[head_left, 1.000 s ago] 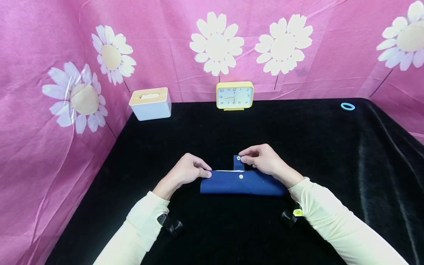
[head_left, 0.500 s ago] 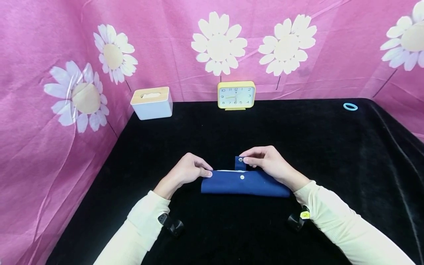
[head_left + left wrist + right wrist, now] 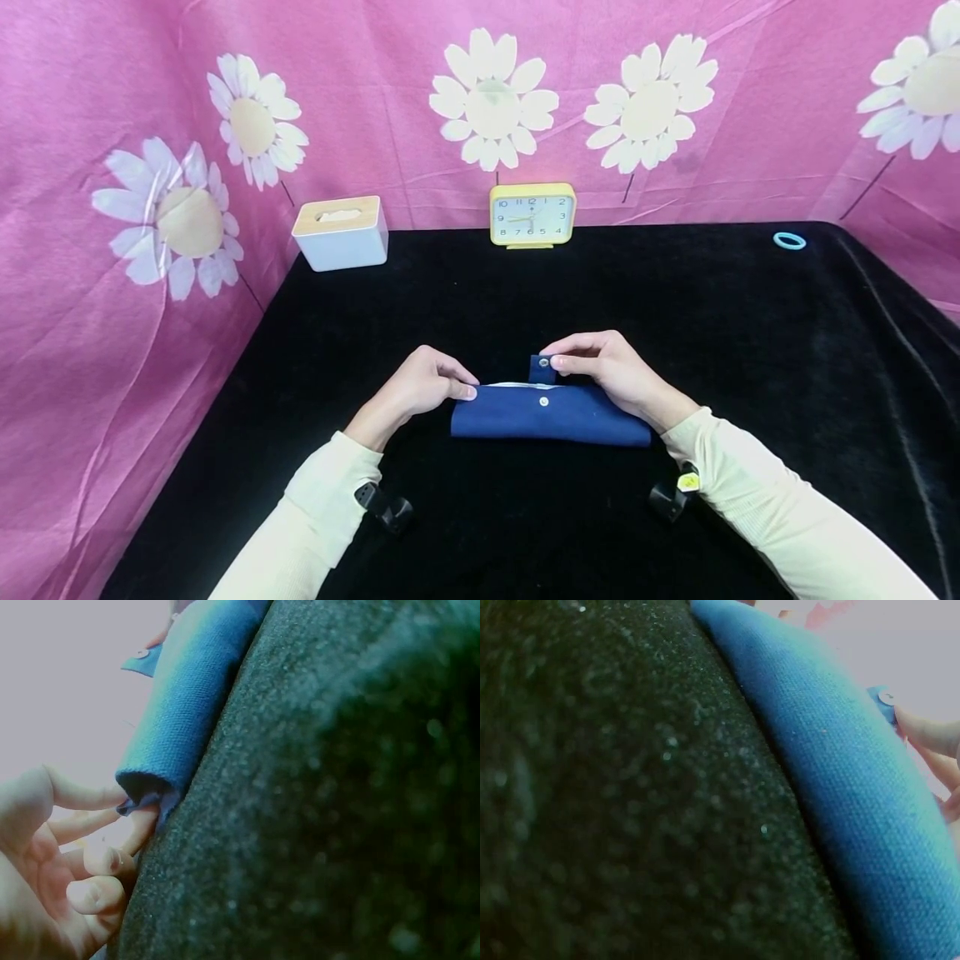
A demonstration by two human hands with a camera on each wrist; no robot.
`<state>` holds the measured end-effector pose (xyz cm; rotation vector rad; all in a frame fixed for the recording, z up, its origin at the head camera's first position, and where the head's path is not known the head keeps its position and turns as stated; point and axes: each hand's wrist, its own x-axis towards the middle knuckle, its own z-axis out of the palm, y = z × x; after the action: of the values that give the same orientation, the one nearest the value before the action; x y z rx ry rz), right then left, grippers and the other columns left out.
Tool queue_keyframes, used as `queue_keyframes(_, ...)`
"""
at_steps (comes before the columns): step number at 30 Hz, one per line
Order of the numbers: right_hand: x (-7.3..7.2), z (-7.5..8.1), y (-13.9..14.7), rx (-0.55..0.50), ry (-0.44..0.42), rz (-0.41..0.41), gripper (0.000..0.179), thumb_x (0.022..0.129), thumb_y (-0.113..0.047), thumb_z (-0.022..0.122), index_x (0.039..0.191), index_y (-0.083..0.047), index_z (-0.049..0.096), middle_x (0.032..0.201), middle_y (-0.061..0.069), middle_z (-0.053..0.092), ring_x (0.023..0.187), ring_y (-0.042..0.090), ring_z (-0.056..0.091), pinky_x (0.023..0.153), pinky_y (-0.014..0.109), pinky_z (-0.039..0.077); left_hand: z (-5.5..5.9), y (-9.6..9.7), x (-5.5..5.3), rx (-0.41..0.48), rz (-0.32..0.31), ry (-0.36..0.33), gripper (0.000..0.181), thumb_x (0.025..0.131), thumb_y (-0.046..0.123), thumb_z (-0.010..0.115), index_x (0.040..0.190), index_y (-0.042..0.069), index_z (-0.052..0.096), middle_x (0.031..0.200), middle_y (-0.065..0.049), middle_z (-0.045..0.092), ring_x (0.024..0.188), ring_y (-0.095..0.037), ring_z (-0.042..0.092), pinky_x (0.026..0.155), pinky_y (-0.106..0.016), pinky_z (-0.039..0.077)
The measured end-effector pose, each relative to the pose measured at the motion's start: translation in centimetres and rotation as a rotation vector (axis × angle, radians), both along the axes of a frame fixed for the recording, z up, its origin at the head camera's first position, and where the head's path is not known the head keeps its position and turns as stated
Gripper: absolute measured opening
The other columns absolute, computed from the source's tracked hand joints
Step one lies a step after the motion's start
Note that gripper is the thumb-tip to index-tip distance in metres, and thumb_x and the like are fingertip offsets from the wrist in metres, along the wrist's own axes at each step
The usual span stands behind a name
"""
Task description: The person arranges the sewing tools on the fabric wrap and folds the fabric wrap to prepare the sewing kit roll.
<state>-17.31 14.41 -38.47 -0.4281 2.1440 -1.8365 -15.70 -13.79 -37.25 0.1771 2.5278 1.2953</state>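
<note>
A dark blue fabric pouch (image 3: pixel 510 419), folded into a long roll, lies on the black cloth with a metal snap (image 3: pixel 544 402) on its upper face. From its far edge a short strap (image 3: pixel 539 377) with another snap stands up. My right hand (image 3: pixel 611 371) pinches that strap between thumb and fingers. At the pouch's left end, my left hand (image 3: pixel 423 387) grips the far corner with thumb on top. In the left wrist view the end of the blue roll (image 3: pixel 184 705) gapes open beside the fingers. The right wrist view shows the roll's long side (image 3: pixel 840 765) and the strap's snap (image 3: pixel 886 698).
Along the back of the black-covered table (image 3: pixel 420 300) stand a white tissue box (image 3: pixel 348 248) with a wooden lid and a yellow clock (image 3: pixel 532 216). A light blue ring (image 3: pixel 789 241) lies at the far right. A pink flowered curtain (image 3: pixel 360 100) hangs behind and at the left.
Over the last second my right hand has shifted slightly right and down, still pinching the strap. My left hand keeps its grip on the corner; the pouch stays nearly in place.
</note>
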Motion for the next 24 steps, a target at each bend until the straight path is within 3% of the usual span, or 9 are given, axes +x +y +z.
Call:
queue_keyframes(6, -0.11, -0.22, 0.08, -0.061, -0.025, 0.021, 0.016, 0.092, -0.007, 0.071, 0.105, -0.011, 0.078, 0.086, -0.005, 0.071, 0.079, 0.01, 0.063, 0.075, 0.026, 0.053, 0.03, 0.03, 0.0, -0.003, 0.007, 0.002, 0.008, 0.082, 0.009, 0.08, 0.09, 0.01, 0.082, 0.093, -0.003, 0.079, 0.099, -0.015, 0.067, 0.098, -0.041, 0.051)
queue_keyframes(13, -0.13, -0.26, 0.23, -0.107, -0.028, 0.101, 0.019, 0.091, -0.004, 0.07, 0.098, -0.019, 0.08, 0.094, -0.004, 0.075, 0.083, 0.01, 0.067, 0.077, 0.025, 0.054, 0.14, 0.15, 0.07, -0.006, 0.018, 0.002, 0.008, 0.081, 0.008, 0.081, 0.089, 0.009, 0.082, 0.092, -0.003, 0.079, 0.1, -0.015, 0.067, 0.098, -0.041, 0.051)
queue_keyframes(20, -0.25, -0.41, 0.47, -0.115, 0.067, 0.286, 0.02, 0.092, -0.001, 0.068, 0.102, -0.013, 0.08, 0.1, 0.001, 0.076, 0.09, 0.015, 0.069, 0.08, 0.028, 0.056, 0.18, 0.22, 0.08, -0.013, 0.025, -0.001, 0.007, 0.081, 0.009, 0.081, 0.088, 0.01, 0.082, 0.092, -0.002, 0.079, 0.1, -0.016, 0.067, 0.098, -0.041, 0.051)
queue_keyframes(24, -0.39, -0.56, 0.49, -0.129, 0.109, 0.36, 0.016, 0.091, -0.001, 0.068, 0.105, 0.005, 0.075, 0.1, 0.005, 0.076, 0.093, 0.017, 0.069, 0.081, 0.028, 0.057, 0.18, 0.29, 0.08, -0.019, 0.028, -0.003, 0.007, 0.081, 0.009, 0.081, 0.087, 0.011, 0.082, 0.092, -0.002, 0.079, 0.101, -0.016, 0.067, 0.098, -0.041, 0.05)
